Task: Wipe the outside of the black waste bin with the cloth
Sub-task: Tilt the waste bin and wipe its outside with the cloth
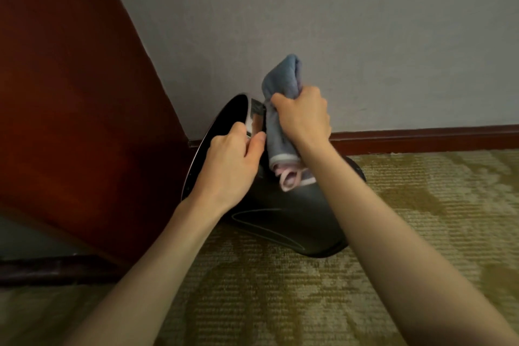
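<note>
Well, bin (280,213): black, lay tilted at ctr frame, on carpet (421,219).
L hand (227,160): fingers gripped bin's top edge.
R hand (302,115): fingers clamped on rolled blue cloth (280,78).

The black waste bin (280,213) is hemmed by the wooden panel (70,93) at left and the wall (309,8) behind; carpet (421,233) is left open at right and front.

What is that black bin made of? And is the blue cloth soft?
The waste bin looks like hard plastic or painted metal; I cannot tell which. Its black side is smooth with a dull sheen, and its rim is glossy and mirrors light. The cloth looks like soft, fuzzy fabric, perhaps microfibre: blue with a pink end, it bunches and folds limply in the right hand.
</note>
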